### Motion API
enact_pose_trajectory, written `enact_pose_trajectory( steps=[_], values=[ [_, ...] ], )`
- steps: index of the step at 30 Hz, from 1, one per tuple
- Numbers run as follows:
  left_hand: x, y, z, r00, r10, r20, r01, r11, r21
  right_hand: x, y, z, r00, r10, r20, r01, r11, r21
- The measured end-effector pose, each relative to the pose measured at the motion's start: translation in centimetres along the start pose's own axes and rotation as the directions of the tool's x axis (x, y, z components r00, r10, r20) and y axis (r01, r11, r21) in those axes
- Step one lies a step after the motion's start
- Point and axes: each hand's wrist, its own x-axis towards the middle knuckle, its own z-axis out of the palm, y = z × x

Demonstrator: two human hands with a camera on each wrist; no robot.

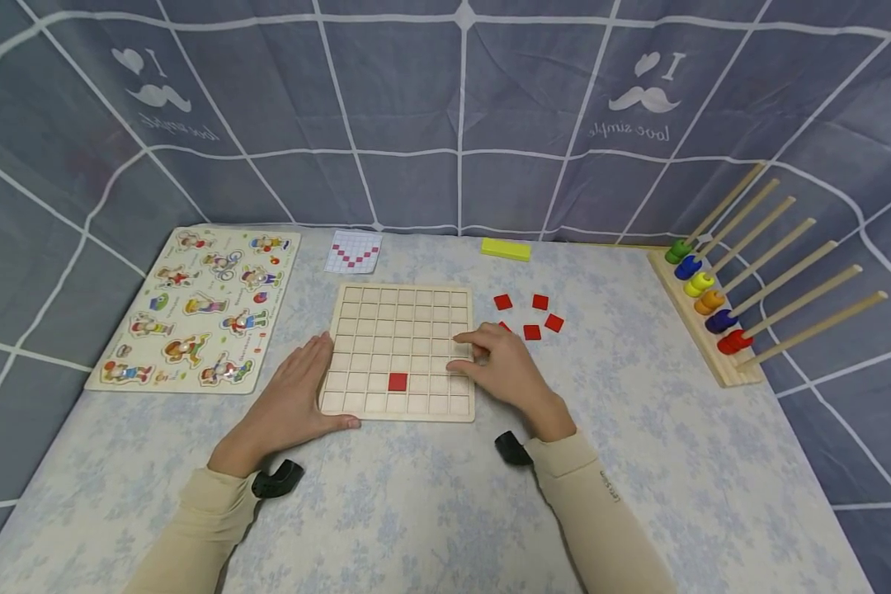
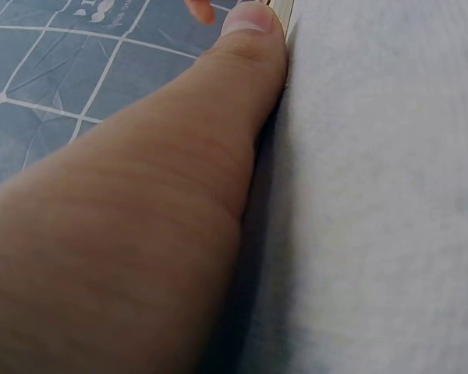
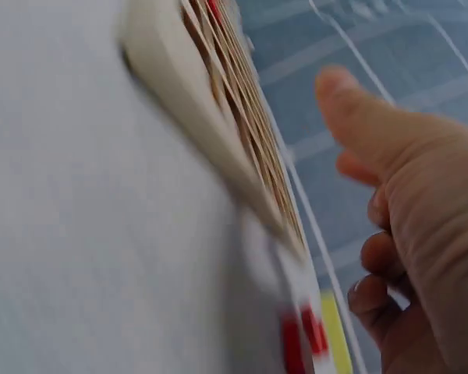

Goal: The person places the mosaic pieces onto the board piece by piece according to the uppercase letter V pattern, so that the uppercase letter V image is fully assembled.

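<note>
A wooden grid board (image 1: pixel 416 330) lies on the table, one red square tile (image 1: pixel 397 382) sitting in a cell of its second row from the front. My left hand (image 1: pixel 293 400) rests against the board's left edge, fingers straight, thumb at the front edge. In the left wrist view its thumb (image 2: pixel 246 47) lies along the board's side. Over the board's right side is my right hand (image 1: pixel 503 365), index finger and thumb apart with nothing between them. The right wrist view shows this hand (image 3: pixel 421 202) raised beside the board, its other fingers bent.
Several loose red tiles (image 1: pixel 532 332) lie right of the board, one partly hidden by the right hand. Behind stand a pattern card (image 1: pixel 353 252) and a yellow block (image 1: pixel 506 249). A picture puzzle (image 1: pixel 193 309) lies at left; a peg rack (image 1: pixel 701 318) with coloured rings stands at right.
</note>
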Motion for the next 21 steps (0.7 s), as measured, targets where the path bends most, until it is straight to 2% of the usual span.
enact_pose_trajectory(
  steps=[6,10,15,21],
  values=[
    [0.1,0.2,0.1,1.000,-0.006,0.002,0.006,1.000,-0.005,-1.7,4.3,-3.4,0.990,0.121,-0.071,-0.115,0.990,0.082],
    [0.1,0.4,0.3,1.000,-0.007,-0.001,0.007,1.000,-0.010,-3.2,5.8,-4.6,0.980,0.184,-0.073,-0.177,0.979,0.097],
    [-0.2,0.3,0.3,1.000,-0.001,-0.018,0.001,1.000,-0.011,-4.2,6.5,-4.6,0.980,0.197,-0.034,-0.193,0.976,0.103],
    [-0.1,0.1,0.0,0.999,0.007,-0.032,-0.007,1.000,0.000,-4.1,6.5,-3.9,0.985,0.169,-0.036,-0.164,0.981,0.101]
  ],
)
